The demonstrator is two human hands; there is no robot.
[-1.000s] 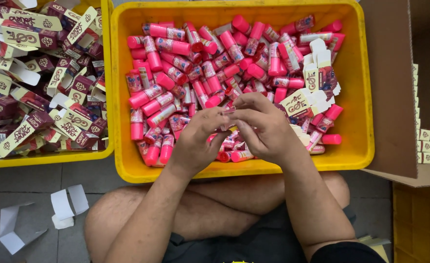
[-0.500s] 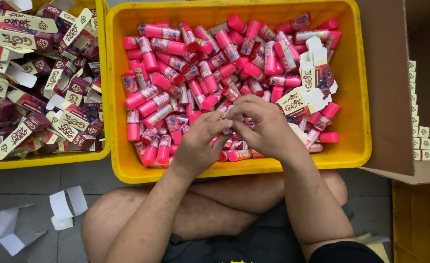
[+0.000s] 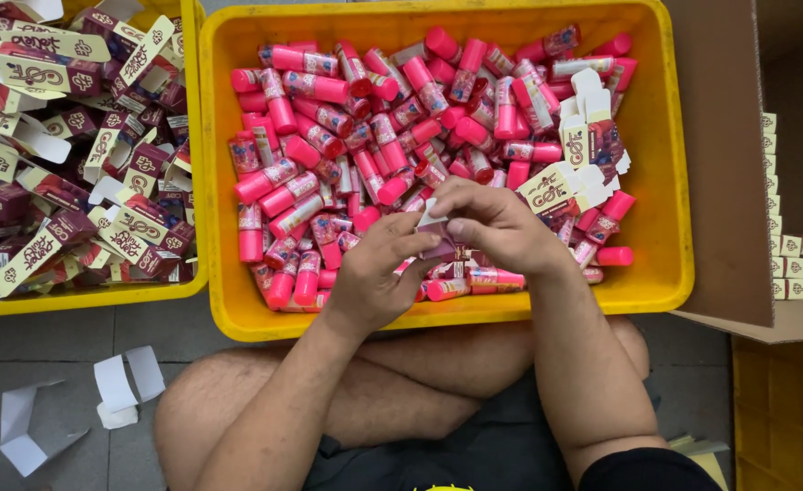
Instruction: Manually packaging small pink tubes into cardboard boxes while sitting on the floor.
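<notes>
Tubes point(image 3: 319, 88): bright pink, patterned labels. Crates point(image 3: 656, 164): yellow. Cartons point(image 3: 65, 75): maroon with cream panels and dark lettering. Stacked boxes point(image 3: 797, 244): cream. Floor point(image 3: 47, 336): grey. Paper scraps point(image 3: 127, 377): white.

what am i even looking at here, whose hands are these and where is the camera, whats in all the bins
The camera sits on a person's head and looks straight down, so you see their own two bare arms and their crossed legs on the floor. There is no machine.

In front of them is a yellow bin full of small pink tubes. A second yellow bin on the left holds small dark red and cream cartons, many with open flaps. On the right an open cardboard box holds rows of small white packs. Loose white card pieces lie on the grey floor.

The left hand and right hand meet over the tubes, together holding a small carton, mostly hidden by the fingers.
</notes>
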